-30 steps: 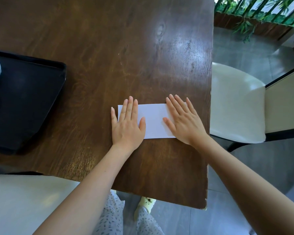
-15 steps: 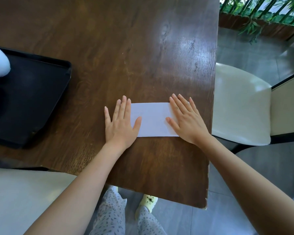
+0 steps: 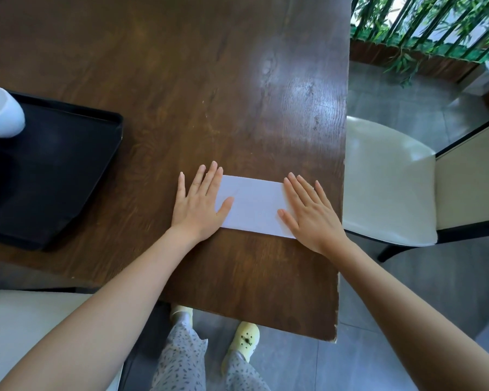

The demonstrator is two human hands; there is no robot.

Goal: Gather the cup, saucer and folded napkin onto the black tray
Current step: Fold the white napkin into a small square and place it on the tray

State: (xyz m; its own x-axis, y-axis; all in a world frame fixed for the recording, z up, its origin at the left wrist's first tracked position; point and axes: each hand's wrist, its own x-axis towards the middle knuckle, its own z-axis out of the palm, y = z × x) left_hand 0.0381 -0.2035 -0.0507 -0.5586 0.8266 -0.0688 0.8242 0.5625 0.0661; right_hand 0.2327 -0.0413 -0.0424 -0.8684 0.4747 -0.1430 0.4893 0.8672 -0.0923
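White napkin lies pinned under flat, spread left hand and right hand.

Bare forearms, no sleeves — both hands without rings. Grey trousers with small dark speckles; pale yellow perforated clogs.

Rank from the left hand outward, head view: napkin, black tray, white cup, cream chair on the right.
1. Napkin: under the left hand, to its right.
2. Black tray: left.
3. White cup and cream chair: opposite sides, too close to call.
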